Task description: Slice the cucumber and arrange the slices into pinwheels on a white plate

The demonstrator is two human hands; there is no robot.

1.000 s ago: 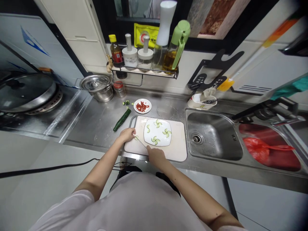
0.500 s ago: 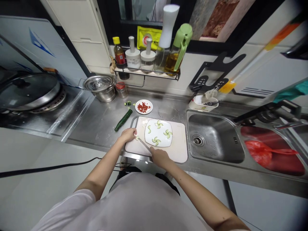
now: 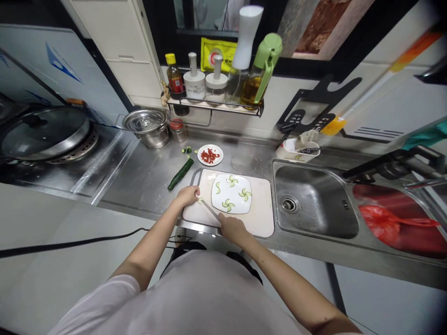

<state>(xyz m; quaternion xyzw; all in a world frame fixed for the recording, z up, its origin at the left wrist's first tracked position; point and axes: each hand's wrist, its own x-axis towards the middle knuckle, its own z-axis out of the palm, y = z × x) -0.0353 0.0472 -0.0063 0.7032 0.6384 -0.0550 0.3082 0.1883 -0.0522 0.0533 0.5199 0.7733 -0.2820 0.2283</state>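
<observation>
My right hand [image 3: 233, 229] is wrapped round the handle of a knife [image 3: 210, 210], its blade pointing up and left. Under the tip lies a small cucumber slice [image 3: 200, 200] on the pale cutting board [image 3: 260, 223]. My left hand [image 3: 188, 195] is at the board's left edge, fingers pinched together just above the slice; what they hold is too small to make out. On the board sits a white square plate [image 3: 237, 205] with cucumber slices arranged in several pinwheels, and fewer slices at its left. A cucumber piece [image 3: 180, 174] rests on the counter left of the board.
Behind the board are a small plate [image 3: 221, 156] of chopped red pieces and some cucumber scraps [image 3: 187, 150]. A lidded steel pot [image 3: 153, 137] and a red-capped jar [image 3: 179, 133] stand farther left. The sink [image 3: 314, 204] adjoins the board's right; a bottle rack [image 3: 216, 108] hangs above.
The whole view has shifted slightly to the right. Both hands and the knife stay almost in the same place over the board.
</observation>
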